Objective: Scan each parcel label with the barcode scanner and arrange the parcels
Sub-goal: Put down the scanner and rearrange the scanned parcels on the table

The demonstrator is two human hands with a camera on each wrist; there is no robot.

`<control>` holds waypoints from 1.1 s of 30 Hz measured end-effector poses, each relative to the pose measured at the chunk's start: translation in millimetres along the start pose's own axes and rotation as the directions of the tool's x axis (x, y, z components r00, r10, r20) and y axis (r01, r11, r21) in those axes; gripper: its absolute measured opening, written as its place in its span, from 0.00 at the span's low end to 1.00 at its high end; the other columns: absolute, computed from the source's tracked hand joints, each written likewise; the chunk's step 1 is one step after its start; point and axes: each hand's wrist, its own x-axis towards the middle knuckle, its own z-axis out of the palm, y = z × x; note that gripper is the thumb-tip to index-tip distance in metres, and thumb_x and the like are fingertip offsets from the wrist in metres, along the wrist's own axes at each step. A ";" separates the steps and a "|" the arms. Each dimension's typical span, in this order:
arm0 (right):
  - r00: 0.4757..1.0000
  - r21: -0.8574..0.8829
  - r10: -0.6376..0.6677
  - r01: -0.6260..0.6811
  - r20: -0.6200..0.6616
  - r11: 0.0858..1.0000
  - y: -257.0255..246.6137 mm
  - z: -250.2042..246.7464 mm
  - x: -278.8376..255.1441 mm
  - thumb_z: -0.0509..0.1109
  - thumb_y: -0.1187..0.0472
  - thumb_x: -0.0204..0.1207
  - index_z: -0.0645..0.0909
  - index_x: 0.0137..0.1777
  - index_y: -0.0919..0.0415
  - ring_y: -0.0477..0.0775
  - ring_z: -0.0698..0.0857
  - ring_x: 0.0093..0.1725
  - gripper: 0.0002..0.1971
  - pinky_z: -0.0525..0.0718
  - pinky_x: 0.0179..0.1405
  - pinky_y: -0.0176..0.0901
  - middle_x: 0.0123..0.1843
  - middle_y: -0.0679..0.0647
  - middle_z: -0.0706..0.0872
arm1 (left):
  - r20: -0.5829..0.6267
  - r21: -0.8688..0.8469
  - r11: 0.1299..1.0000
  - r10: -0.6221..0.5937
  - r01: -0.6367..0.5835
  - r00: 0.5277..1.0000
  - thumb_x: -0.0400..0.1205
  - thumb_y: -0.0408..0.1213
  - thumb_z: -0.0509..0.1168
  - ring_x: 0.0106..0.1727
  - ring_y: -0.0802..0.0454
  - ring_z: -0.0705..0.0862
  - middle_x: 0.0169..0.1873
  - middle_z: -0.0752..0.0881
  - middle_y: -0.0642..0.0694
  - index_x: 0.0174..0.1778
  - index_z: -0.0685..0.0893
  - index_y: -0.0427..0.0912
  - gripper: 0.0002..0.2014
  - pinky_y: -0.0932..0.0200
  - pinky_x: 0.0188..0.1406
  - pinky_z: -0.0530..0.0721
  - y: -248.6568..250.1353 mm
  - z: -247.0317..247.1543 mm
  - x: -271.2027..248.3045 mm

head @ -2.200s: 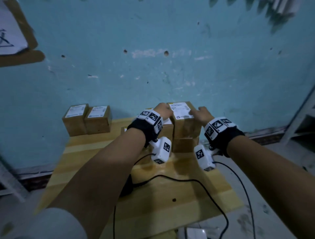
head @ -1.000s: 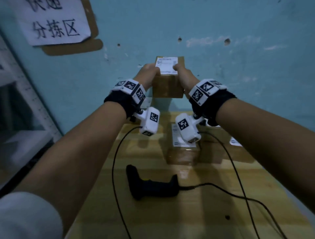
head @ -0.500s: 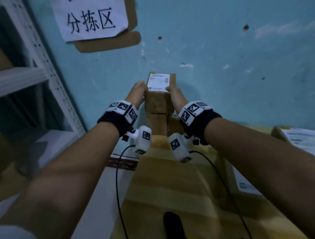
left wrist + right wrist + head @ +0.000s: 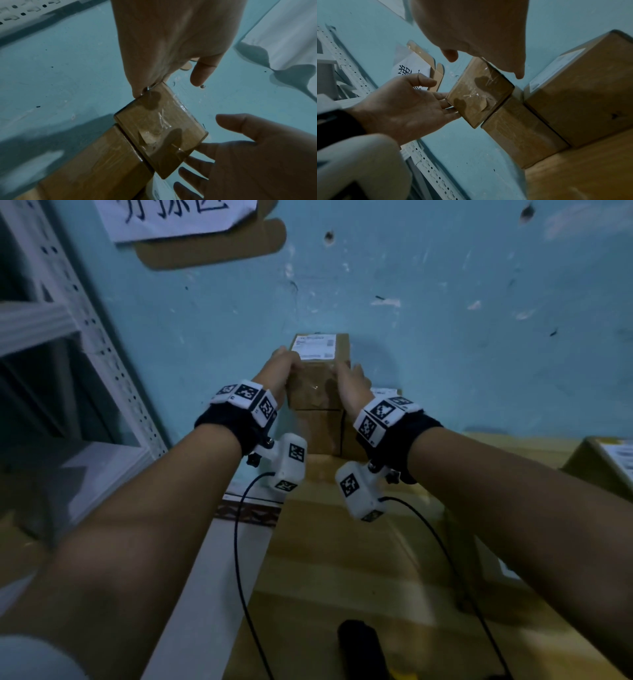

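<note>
A brown parcel (image 4: 317,385) with a white label on top sits on a second parcel (image 4: 320,433) against the blue wall, at the table's far left corner. My left hand (image 4: 277,368) lies with straight fingers along its left side, thumb apart. My right hand (image 4: 352,385) flanks its right side with fingers spread. The right wrist view shows the top parcel (image 4: 479,97) between both palms, the left hand's fingers (image 4: 447,102) touching it. The black barcode scanner (image 4: 363,652) lies on the table near me, held by neither hand.
A third labelled parcel (image 4: 582,94) stands right of the stack. Another parcel (image 4: 603,460) sits at the right edge of the wooden table (image 4: 342,559). A white metal rack (image 4: 113,354) stands left of the table. A paper sign (image 4: 178,213) hangs on the wall.
Both hands carried the parcel from the right stack to the left corner and set it on the lower parcel. Their grip has loosened to straight fingers at its sides.
</note>
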 end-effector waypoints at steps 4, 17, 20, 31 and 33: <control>0.999 -0.031 0.005 -0.006 -0.034 0.999 -14.3 -15.0 -24.7 0.53 0.47 0.83 0.51 0.83 0.61 0.65 0.57 0.82 0.33 0.56 0.80 0.58 0.84 0.62 0.54 | -0.026 0.109 0.994 -0.030 0.033 0.999 0.79 0.30 0.56 0.61 0.52 0.73 0.60 0.74 0.44 0.56 0.73 0.41 0.11 0.68 0.50 0.74 17.2 3.2 -18.1; 0.981 -0.012 -0.119 0.119 -0.151 0.993 -55.0 -138.3 -129.0 0.54 0.49 0.82 0.55 0.82 0.63 0.61 0.61 0.81 0.32 0.60 0.78 0.53 0.84 0.61 0.58 | 0.122 0.204 0.956 0.189 -0.211 0.974 0.84 0.30 0.56 0.80 0.46 0.62 0.79 0.63 0.42 0.79 0.61 0.38 0.26 0.63 0.69 0.65 86.6 67.6 -125.2; 0.975 -0.126 -0.106 0.082 -0.196 0.989 -35.1 -178.3 -153.5 0.54 0.49 0.81 0.61 0.80 0.64 0.62 0.64 0.80 0.30 0.61 0.79 0.53 0.81 0.62 0.63 | 0.227 0.270 0.939 0.150 -0.210 0.962 0.83 0.33 0.57 0.77 0.46 0.66 0.77 0.67 0.40 0.78 0.63 0.37 0.25 0.61 0.70 0.67 79.3 106.1 -162.6; 0.957 -0.429 0.132 -0.237 -0.259 0.872 56.7 -280.8 -206.8 0.51 0.48 0.83 0.67 0.77 0.64 0.67 0.69 0.75 0.28 0.65 0.74 0.51 0.79 0.69 0.66 | 0.530 0.257 0.966 -0.173 0.037 0.830 0.85 0.42 0.57 0.51 0.48 0.73 0.49 0.75 0.45 0.59 0.77 0.46 0.10 0.55 0.53 0.73 13.1 214.7 -237.5; 0.946 -0.342 0.182 -0.269 -0.267 0.900 63.7 -284.5 -212.3 0.52 0.48 0.83 0.65 0.77 0.68 0.66 0.70 0.75 0.29 0.67 0.72 0.49 0.79 0.67 0.68 | 0.549 0.260 0.962 -0.220 0.086 0.806 0.85 0.43 0.57 0.47 0.47 0.76 0.43 0.77 0.43 0.56 0.79 0.44 0.10 0.56 0.50 0.73 8.2 222.1 -245.5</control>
